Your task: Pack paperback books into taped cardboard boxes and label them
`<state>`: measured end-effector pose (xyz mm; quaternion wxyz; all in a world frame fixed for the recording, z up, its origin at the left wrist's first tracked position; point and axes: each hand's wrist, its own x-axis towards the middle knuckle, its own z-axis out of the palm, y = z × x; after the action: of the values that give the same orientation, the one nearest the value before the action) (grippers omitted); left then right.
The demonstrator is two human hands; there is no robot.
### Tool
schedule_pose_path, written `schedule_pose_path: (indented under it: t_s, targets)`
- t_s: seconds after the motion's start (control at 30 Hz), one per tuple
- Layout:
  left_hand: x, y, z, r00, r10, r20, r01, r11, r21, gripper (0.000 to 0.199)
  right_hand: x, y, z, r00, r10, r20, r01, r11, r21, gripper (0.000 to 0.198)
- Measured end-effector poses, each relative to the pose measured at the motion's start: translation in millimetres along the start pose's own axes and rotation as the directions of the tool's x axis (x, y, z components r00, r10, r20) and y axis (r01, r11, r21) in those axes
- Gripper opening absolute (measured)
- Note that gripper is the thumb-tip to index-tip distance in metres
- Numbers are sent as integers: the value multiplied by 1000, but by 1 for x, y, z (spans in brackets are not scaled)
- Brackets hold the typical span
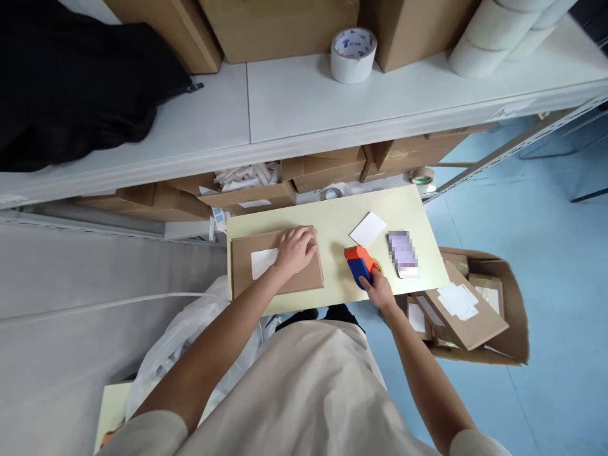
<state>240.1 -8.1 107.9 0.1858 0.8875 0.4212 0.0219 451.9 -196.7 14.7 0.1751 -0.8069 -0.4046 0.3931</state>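
Light was bright, even and diffuse, with only soft shadows under the left hand (pixel 295 250). Lines far from it bowed toward the edges. A patch beyond the right hand (pixel 379 291) was pixelated.

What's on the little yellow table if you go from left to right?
Flat cardboard box under the left hand → orange-and-blue tape dispenser held by the right hand → blurred purple card. The white card overlaps the dispenser's spot.
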Motion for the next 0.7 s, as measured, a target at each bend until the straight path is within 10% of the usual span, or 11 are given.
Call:
schedule_pose_path:
  t_s: [0.17,0.4,0.7]
  targets:
    - [25,37,-10,989,-53,139,91,955,-281,36,1,10,-30,970,-219,105,118,803,584,32]
    - [55,67,6,847,-10,531,432,594,-679,43,12,-5,-33,937,-318,142,136,709,692,28]
    - [78,69,16,868,-12,497,219,907,-360,24,7,-2,-16,962,-233,142,34,619,784,53]
